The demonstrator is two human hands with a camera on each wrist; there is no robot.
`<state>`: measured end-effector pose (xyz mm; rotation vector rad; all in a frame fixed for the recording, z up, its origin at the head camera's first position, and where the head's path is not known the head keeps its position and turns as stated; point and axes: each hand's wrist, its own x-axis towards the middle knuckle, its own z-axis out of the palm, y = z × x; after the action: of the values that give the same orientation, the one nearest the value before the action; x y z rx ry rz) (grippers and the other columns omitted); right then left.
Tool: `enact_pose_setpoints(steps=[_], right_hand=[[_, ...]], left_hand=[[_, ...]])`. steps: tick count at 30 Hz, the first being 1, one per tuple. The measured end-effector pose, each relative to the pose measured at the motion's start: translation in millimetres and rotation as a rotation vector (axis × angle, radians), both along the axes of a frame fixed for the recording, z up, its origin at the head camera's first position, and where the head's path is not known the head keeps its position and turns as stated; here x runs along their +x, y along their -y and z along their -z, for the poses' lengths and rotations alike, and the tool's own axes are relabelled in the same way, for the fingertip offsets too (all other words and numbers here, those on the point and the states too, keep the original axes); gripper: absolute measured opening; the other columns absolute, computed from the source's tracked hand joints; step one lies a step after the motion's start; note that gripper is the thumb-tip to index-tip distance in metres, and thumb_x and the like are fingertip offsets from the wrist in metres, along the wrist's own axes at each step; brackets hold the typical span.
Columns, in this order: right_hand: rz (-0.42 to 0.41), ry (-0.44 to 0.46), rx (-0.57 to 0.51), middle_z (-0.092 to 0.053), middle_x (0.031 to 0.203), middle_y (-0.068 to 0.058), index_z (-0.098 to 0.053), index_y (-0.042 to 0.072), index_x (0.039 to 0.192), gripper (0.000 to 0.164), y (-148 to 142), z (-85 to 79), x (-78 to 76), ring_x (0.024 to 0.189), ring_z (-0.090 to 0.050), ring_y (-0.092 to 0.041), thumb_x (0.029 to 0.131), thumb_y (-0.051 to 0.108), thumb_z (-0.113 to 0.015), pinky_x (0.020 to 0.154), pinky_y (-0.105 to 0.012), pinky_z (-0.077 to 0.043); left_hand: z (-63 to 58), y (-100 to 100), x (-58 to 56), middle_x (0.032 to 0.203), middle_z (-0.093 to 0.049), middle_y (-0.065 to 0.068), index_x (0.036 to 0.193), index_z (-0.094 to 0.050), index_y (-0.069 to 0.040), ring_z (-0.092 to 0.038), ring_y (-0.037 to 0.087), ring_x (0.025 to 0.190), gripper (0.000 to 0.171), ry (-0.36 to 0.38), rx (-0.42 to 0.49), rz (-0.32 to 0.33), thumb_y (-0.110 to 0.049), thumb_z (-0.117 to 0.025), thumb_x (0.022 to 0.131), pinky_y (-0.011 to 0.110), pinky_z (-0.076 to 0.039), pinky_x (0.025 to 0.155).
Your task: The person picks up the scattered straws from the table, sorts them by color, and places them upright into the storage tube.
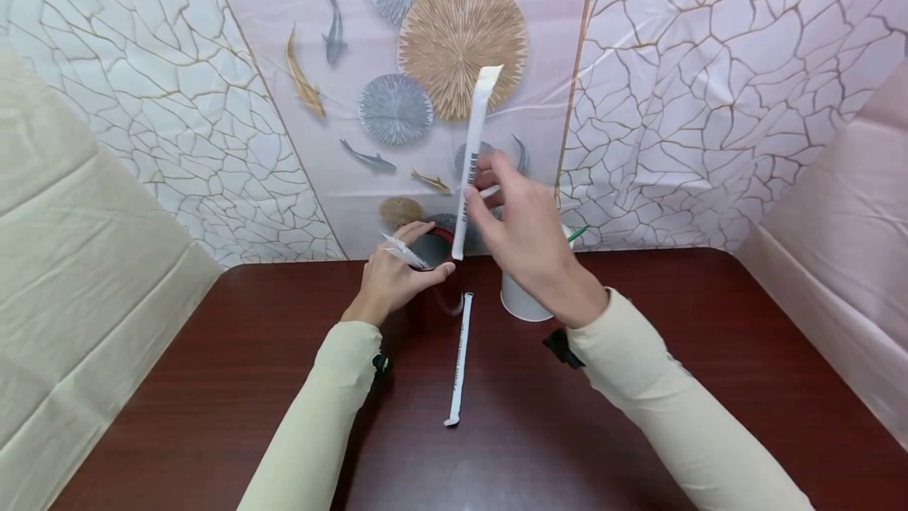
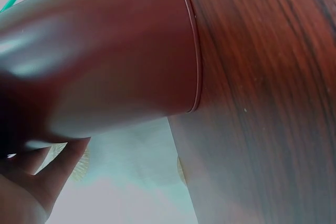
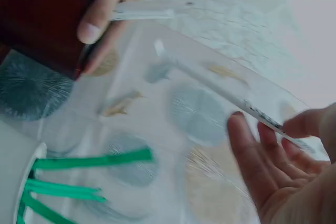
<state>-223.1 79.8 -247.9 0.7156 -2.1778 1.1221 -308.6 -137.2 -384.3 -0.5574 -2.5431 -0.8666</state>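
Observation:
My left hand (image 1: 386,281) grips a dark red cup (image 2: 126,51) near its rim, thumb on one side and fingers round the other. White paper-wrapped sticks (image 1: 406,251), perhaps straws, poke out of that cup's mouth. Just right of the cup and above the table, my right hand (image 1: 528,231) pinches a long, slim white paper-wrapped stick (image 1: 477,128) with dark print, held nearly upright. Its lower end is close to the red cup's rim in the head view. Another paper-wrapped stick (image 1: 460,365) lies on the table in front of the cup.
A white cup (image 1: 521,303) stands right of the red one, partly hidden by my right hand. Several green sticks (image 3: 94,160) rise from it. The dark wooden table (image 1: 213,393) ends at a patterned cloth backdrop (image 1: 674,101), with pale cloth on both sides.

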Motion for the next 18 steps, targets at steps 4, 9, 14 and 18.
enact_pose_setpoints(steps=[4, 9, 14, 18], right_hand=[[-0.007, -0.031, 0.039, -0.075, 0.104, -0.016, -0.064, -0.001, 0.113, 0.012, 20, 17.9, -23.7, 0.091, -0.077, -0.029, 0.102, 0.004, -0.064, 0.08, -0.041, -0.062], [0.047, 0.07, 0.163, -0.074, 0.1, -0.012, -0.065, 0.004, 0.113, 0.01, 35, 46.9, -43.3, 0.089, -0.074, -0.026, 0.104, 0.008, -0.064, 0.074, -0.041, -0.059], [0.13, 0.179, 0.297, -0.069, 0.089, -0.01, -0.068, 0.006, 0.106, 0.014, 43, 65.9, -54.7, 0.081, -0.066, -0.028, 0.108, 0.018, -0.061, 0.067, -0.041, -0.053], [0.176, 0.22, 0.389, -0.07, 0.101, -0.014, -0.076, 0.004, 0.108, 0.023, 51, 74.8, -63.1, 0.1, -0.063, -0.033, 0.108, 0.021, -0.061, 0.083, -0.044, -0.053]], left_hand=[[1.7, -1, -0.3, 0.153, -0.059, 0.002, 0.148, -0.064, -0.021, -0.059, 0.028, 0.136, 0.076, -0.009, 0.002, 0.004, -0.057, -0.08, 0.083, 0.055, -0.055, 0.097], [2.3, -3, -0.7, 0.152, -0.059, 0.002, 0.148, -0.063, -0.018, -0.06, 0.029, 0.135, 0.077, -0.004, 0.002, -0.002, -0.053, -0.083, 0.082, 0.055, -0.055, 0.099], [1.1, -3, -0.4, 0.153, -0.059, 0.003, 0.147, -0.064, -0.018, -0.061, 0.031, 0.133, 0.074, -0.006, 0.005, 0.003, -0.043, -0.086, 0.081, 0.056, -0.056, 0.097], [0.1, -1, 0.2, 0.152, -0.059, 0.003, 0.146, -0.065, -0.016, -0.062, 0.032, 0.133, 0.073, -0.009, -0.002, -0.01, -0.041, -0.086, 0.08, 0.057, -0.056, 0.095]])
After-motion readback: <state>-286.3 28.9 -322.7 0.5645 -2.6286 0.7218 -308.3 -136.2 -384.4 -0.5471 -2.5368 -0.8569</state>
